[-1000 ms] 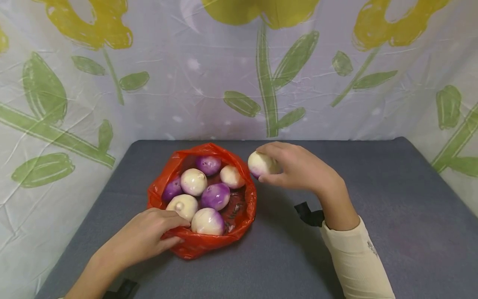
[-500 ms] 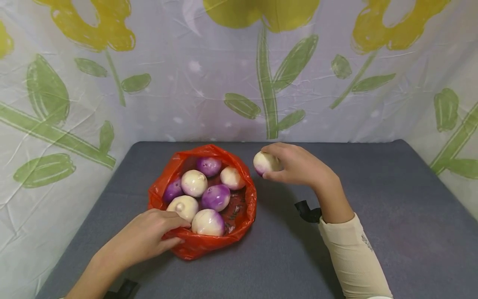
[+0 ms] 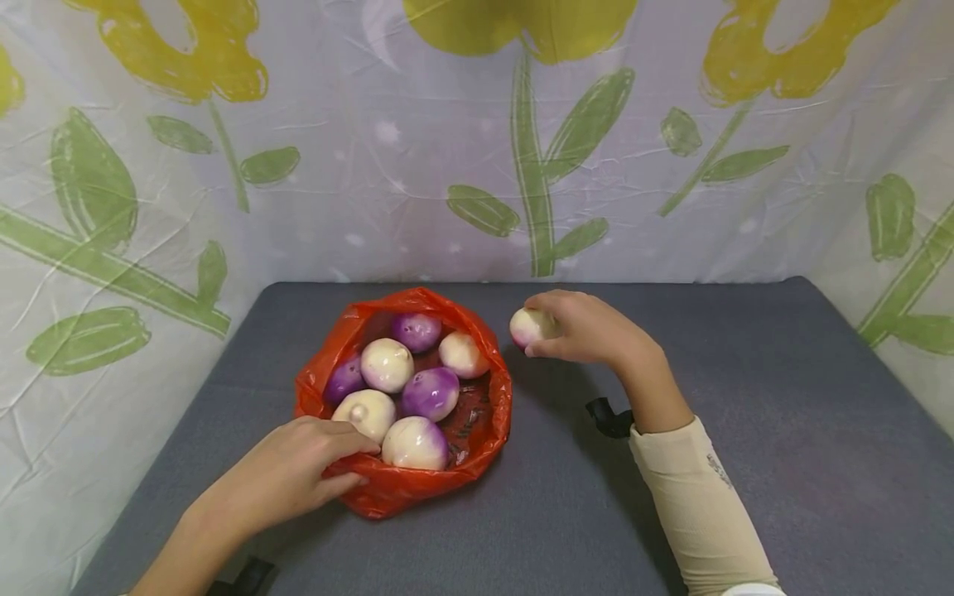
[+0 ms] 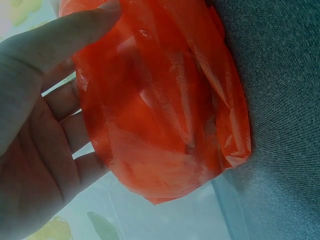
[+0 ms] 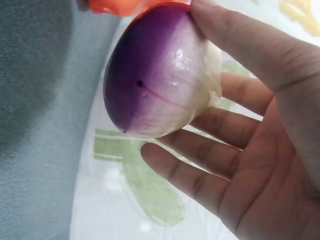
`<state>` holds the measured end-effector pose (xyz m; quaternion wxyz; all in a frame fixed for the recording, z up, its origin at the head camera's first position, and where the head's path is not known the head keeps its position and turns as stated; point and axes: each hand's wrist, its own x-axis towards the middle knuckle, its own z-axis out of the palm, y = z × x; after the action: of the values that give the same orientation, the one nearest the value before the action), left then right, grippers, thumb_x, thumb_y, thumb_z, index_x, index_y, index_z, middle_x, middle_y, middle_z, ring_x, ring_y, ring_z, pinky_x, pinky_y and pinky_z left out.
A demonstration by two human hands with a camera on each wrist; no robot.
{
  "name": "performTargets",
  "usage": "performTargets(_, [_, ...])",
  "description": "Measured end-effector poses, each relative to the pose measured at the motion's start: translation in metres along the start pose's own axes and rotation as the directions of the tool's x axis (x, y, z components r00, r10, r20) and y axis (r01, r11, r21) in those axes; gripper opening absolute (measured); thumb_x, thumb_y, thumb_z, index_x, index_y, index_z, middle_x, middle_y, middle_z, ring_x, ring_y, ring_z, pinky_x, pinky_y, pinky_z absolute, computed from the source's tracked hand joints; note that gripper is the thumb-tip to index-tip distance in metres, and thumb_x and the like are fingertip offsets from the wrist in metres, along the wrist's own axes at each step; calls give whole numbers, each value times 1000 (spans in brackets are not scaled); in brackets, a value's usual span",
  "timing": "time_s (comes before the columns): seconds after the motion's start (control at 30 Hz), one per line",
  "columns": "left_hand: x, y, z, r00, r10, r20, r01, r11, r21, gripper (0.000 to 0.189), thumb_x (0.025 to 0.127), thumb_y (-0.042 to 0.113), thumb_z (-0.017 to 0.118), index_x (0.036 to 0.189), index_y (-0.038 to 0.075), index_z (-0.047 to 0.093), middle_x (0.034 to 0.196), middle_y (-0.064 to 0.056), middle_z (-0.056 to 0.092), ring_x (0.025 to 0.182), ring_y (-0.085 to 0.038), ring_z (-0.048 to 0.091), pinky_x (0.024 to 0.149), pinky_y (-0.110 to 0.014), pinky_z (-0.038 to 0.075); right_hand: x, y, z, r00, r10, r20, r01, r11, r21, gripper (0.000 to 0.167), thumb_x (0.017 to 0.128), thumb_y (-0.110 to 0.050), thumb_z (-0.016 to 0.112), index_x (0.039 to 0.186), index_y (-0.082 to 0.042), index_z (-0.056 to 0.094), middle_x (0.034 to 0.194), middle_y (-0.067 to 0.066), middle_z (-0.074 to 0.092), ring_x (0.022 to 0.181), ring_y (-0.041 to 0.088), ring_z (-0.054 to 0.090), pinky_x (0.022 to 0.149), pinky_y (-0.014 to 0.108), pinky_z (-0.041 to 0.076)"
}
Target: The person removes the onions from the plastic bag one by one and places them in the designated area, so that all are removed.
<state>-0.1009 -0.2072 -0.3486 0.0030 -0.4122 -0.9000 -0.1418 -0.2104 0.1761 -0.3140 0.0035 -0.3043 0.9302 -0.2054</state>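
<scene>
A red plastic bag [image 3: 402, 490] stands with its mouth spread, holding several purple-and-white turnips [image 3: 431, 393]. My left hand [image 3: 298, 463] grips the bag's near-left rim; in the left wrist view the thumb [image 4: 75, 35] lies on the outside and the fingers reach behind the plastic. Just right of the bag, my right hand [image 3: 596, 329] holds another turnip [image 3: 531, 329] between thumb and fingers, above the table. The right wrist view shows that turnip's purple half [image 5: 145, 60] facing away from the palm, with the little finger apart from it.
The bag rests on a dark grey cloth-covered table [image 3: 805, 463]. Behind the table hangs a pale sheet [image 3: 358, 207] printed with yellow flowers and green leaves. A black strap [image 3: 609, 418] hangs by the right wrist.
My right hand has shifted slightly to the right, carrying the turnip away from the bag's rim and turning it a little. The left hand and the bag have stayed put.
</scene>
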Motion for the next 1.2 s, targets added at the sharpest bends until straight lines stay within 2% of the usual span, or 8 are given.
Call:
performTargets(0.33, [0,0,-1,1000,-24,20,24,1000,3,29,81,19,84,108,17,75,99,11,69,88,-6,65,79,-39,57,5,11,12,999,38,23,-37,999,-40,54,82,-23,83,128,-1,64,128,15,63,117,32,57,100,48,43])
performTargets(0.7, [-1,0,0,1000,-9,9,9,1000,-3,28,81,18,84,108,17,75,99,11,70,88,-7,65,78,-38,57,9,21,24,997,55,55,-54,998,-20,54,82,-18,83,128,1,63,130,18,62,119,34,56,102,49,42])
performTargets(0.93, [0,0,0,1000,0,-2,0,1000,8,28,80,18,84,107,17,75,98,11,69,87,-6,65,78,-38,57,10,24,27,998,46,38,-45,998,-32,53,82,-18,83,128,1,63,127,18,63,116,35,57,100,49,43])
performTargets(1.2, [1,0,-1,1000,2,9,-2,1000,4,28,80,18,84,107,16,75,98,11,69,86,-6,64,78,-38,57,11,24,28,994,90,68,-88,996,-31,57,81,-21,84,130,0,63,129,18,61,117,34,56,100,49,43])
